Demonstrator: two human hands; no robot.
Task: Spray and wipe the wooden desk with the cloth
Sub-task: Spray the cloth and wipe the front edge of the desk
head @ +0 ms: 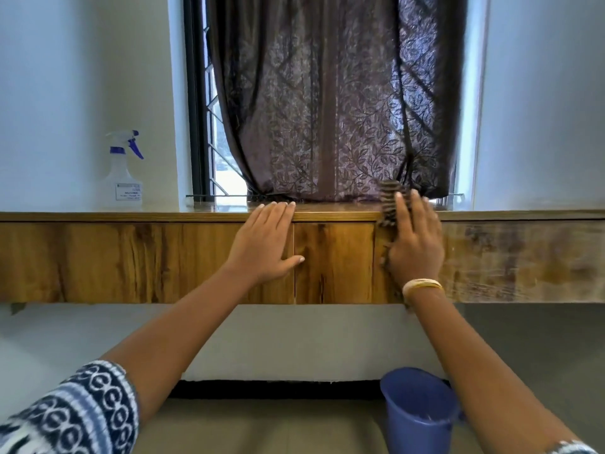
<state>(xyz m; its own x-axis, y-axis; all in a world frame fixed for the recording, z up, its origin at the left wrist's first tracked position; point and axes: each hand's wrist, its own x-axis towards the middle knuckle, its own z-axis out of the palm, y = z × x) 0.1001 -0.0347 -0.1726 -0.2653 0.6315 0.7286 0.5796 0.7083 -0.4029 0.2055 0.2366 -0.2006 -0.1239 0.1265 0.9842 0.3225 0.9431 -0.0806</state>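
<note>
Though blurred, striped cloth (389, 196) on grained desk (334, 257).

A dark leaf-patterned curtain (327, 109) hangs over the window (211, 132). A blue plastic jug (419, 411) sits low on the right.

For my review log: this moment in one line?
wiping desk front | right hand presses cloth | left hand flat on desk | spray bottle on top
</note>
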